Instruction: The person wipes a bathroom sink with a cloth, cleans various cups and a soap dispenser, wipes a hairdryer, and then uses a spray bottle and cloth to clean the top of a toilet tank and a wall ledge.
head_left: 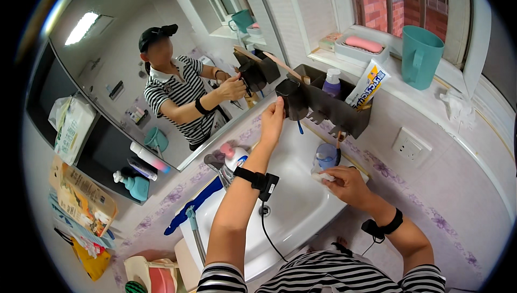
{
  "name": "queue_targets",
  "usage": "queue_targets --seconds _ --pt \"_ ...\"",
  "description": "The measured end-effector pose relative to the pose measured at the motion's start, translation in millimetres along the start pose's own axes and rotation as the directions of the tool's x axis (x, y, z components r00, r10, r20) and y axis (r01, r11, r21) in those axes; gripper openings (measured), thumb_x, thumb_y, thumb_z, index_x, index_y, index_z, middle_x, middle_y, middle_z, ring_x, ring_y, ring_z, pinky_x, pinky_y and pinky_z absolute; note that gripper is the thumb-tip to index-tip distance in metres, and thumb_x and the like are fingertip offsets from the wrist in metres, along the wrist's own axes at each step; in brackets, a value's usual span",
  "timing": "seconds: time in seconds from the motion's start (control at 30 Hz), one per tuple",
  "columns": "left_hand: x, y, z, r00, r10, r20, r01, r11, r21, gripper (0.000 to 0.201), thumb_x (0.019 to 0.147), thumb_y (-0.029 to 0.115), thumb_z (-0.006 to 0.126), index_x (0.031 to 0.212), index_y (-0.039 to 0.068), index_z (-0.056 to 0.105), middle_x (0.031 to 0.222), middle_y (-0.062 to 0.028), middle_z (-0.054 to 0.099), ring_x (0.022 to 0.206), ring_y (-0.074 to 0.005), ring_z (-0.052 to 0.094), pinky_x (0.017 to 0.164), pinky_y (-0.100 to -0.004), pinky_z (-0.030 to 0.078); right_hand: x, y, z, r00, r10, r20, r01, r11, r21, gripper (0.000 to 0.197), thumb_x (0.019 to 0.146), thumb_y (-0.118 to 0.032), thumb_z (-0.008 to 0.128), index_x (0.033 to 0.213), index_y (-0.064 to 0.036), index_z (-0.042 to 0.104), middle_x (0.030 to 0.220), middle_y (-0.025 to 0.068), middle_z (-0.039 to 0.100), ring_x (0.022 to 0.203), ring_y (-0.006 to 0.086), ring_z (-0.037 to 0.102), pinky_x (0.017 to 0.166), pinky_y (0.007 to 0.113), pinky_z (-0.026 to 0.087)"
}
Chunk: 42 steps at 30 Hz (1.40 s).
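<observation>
Striped sleeves (pixel 223 278) sit closest to me, and from them my forearms reach out over the white sink (pixel 304 215). My hands are well apart. My left hand (pixel 273 120) is closed on the side of the black cup (pixel 291 99), at the left end of the dark wall holder (pixel 344 110), above the sink's far edge; how far the fingers wrap behind it I cannot tell. My right hand (pixel 347 185) pinches a small white piece (pixel 322 176), perhaps tissue or cloth, near the sink's right corner, just beside a translucent blue cup (pixel 326 155).

I judge a steady, gentle hold on the black cup serves best, with no sideways push on the holder, since the purple bottle (pixel 331 84) and the toothpaste tube (pixel 368 85) stand in it and could topple over its front edge. For the white piece a light pinch should do, fingertips doing the work, my knuckles clear of the blue cup and the toothbrush (pixel 340 138) at the holder's lower edge. The black cable (pixel 271 236) hanging from my left wristband (pixel 264 186) over the sink's near edge wants watching too, so it doesn't snag
</observation>
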<state>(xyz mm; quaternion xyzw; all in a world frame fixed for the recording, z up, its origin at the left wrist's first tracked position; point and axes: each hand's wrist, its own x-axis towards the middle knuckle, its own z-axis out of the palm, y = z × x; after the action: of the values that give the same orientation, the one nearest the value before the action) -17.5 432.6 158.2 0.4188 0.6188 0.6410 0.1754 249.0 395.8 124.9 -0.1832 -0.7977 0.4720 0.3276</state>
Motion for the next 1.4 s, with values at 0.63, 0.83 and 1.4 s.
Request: queue_targets --seconds 0.63,0.83,1.4 --pt "-45.4 -37.3 -24.2 0.926 0.249 -0.285 -0.232 0.968 0.09 0.022 0.084 0.025 0.061 0.083 0.005 0.054 0.069 0.0016 0.049 0.055 -0.007 0.039 0.05 -0.0222 0.033 -31.6 16.8 -28.1 0.953 0.274 -0.131 -0.277 0.961 -0.005 0.022 0.083 -0.018 0.062 0.094 0.0007 0.063 0.064 0.0006 0.055 0.055 0.0049 0.044 0.05 0.022 0.037" --pt "-119.0 -89.6 10.8 0.973 0.016 0.229 -0.067 0.974 0.218 0.032 0.074 0.012 0.069 0.101 0.004 0.054 0.1 -0.0078 0.053 0.066 -0.0129 0.051 0.062 -0.0256 0.045 -51.3 40.2 -48.1 0.902 0.343 -0.26 -0.32 0.939 0.127 0.022 0.087 -0.02 0.056 0.088 0.0008 0.063 0.064 -0.0032 0.055 0.057 0.0026 0.044 0.049 0.021 0.035" --pt "-98.5 -82.8 45.0 0.93 0.204 0.306 -0.317 0.864 0.39 0.02 0.073 0.005 0.065 0.093 0.004 0.064 0.081 -0.0114 0.057 0.066 -0.0218 0.055 0.06 -0.0316 0.046 -86.2 52.0 -53.0 0.851 0.393 -0.348 -0.36 0.919 0.157 0.021 0.087 -0.018 0.056 0.083 0.0012 0.064 0.06 -0.0046 0.054 0.053 0.0016 0.043 0.047 0.02 0.033"
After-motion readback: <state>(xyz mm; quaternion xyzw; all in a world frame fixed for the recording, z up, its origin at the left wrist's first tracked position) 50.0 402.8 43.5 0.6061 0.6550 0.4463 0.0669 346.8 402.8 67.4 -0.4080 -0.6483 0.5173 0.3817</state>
